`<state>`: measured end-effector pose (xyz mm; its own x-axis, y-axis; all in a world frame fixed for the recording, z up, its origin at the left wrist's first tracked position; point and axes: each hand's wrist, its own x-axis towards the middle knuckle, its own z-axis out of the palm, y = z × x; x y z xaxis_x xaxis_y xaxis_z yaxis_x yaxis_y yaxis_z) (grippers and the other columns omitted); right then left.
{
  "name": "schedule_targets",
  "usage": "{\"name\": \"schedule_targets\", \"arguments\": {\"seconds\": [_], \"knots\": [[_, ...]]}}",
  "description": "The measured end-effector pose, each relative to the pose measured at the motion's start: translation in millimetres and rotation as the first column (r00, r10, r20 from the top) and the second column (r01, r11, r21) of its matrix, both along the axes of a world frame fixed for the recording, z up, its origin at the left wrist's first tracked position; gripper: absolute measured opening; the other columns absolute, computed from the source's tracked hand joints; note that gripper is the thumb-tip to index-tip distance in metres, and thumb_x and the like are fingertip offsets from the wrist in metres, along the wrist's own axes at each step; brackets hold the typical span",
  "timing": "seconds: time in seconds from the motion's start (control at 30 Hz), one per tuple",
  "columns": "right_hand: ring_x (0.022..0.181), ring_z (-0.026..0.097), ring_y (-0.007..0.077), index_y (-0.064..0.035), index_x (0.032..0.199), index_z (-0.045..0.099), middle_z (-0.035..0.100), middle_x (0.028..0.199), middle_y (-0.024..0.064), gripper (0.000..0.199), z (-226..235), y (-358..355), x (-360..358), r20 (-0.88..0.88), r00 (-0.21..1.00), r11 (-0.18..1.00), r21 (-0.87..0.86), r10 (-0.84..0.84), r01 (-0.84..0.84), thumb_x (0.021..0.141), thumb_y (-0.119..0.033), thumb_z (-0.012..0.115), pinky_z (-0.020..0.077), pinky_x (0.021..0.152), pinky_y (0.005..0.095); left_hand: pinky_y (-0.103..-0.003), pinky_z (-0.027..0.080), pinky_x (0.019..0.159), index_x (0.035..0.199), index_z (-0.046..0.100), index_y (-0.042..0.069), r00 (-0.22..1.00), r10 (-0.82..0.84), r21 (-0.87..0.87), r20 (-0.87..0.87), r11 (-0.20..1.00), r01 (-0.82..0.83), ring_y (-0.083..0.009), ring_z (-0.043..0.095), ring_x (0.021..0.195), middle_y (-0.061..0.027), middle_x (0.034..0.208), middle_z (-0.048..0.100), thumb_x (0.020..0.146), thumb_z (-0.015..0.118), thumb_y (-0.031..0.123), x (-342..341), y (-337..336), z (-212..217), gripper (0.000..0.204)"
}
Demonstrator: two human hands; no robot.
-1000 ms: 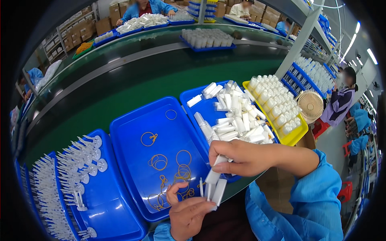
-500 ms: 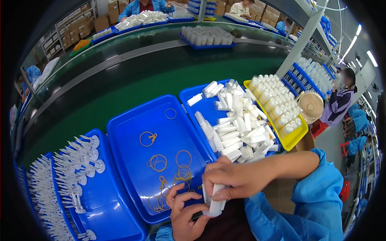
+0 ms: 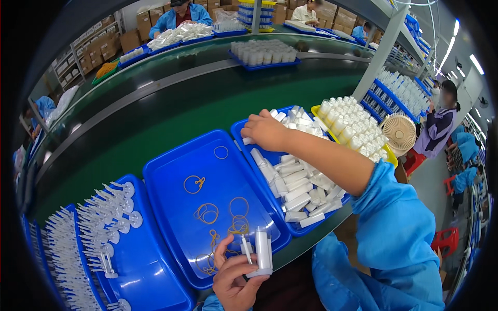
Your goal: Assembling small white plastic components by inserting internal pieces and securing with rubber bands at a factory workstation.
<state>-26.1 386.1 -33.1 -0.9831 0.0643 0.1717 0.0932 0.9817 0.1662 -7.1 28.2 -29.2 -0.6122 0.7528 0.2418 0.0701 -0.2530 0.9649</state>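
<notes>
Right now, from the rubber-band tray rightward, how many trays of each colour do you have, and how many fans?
Blue trays: 2, the band tray and the tube tray
Yellow tray: 1
Fan: 1
Total: 4

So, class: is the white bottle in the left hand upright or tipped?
Upright. The white bottle stands vertically in the left hand, base down on the fingers, near the middle blue tray holding rubber bands.
</notes>
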Motion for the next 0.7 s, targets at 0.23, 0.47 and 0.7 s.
{"name": "schedule_targets", "arguments": {"seconds": [0.23, 0.47, 0.7], "knots": [[0.09, 0.056, 0.0183, -0.0091, 0.108, 0.059, 0.058, 0.088, 0.0057, 0.033, 50.5, -72.8, 45.8, -0.173, 0.983, 0.63, -0.77, -0.057, -0.099, 0.076, -0.008, 0.066, 0.0436, 0.077, 0.032, -0.049, 0.031, 0.095, 0.07, 0.068, 0.007, 0.974, -0.037, -0.091, -0.221, 0.996, 0.017, -0.0366, 0.047, 0.11, -0.0055, 0.08, 0.063, 0.058, 0.076, 0.01, -7.1, 0.1, 13.1, 0.016], [0.092, 0.053, 0.0083, -0.0038, 0.123, 0.044, 0.055, 0.103, 0.0043, 0.042, 67.6, -141.3, 99.8, 0.124, 0.992, -0.428, -0.897, -0.011, 0.108, 0.084, 0.0, 0.058, 0.0449, 0.081, 0.0216, -0.047, 0.03, 0.095, 0.071, 0.069, 0.008, 0.922, -0.082, -0.026, -0.379, 0.997, 0.078, -0.0357, 0.047, 0.11, -0.0045, 0.08, 0.064, 0.059, 0.076, 0.013, -5.4, 10.7, 6.7, 0.015], [0.085, 0.052, 0.0047, -0.0044, 0.112, 0.046, 0.053, 0.096, 0.0016, 0.026, 62.8, -148.3, 105.7, 0.091, 0.995, -0.467, -0.879, 0.031, 0.094, 0.088, -0.007, 0.056, 0.0434, 0.072, 0.0191, -0.047, 0.029, 0.096, 0.071, 0.069, 0.01, 0.905, -0.097, -0.044, -0.415, 0.995, 0.086, -0.0357, 0.046, 0.11, -0.0031, 0.08, 0.064, 0.058, 0.076, 0.015, -3.8, 6.2, 11.4, 0.015]]}}
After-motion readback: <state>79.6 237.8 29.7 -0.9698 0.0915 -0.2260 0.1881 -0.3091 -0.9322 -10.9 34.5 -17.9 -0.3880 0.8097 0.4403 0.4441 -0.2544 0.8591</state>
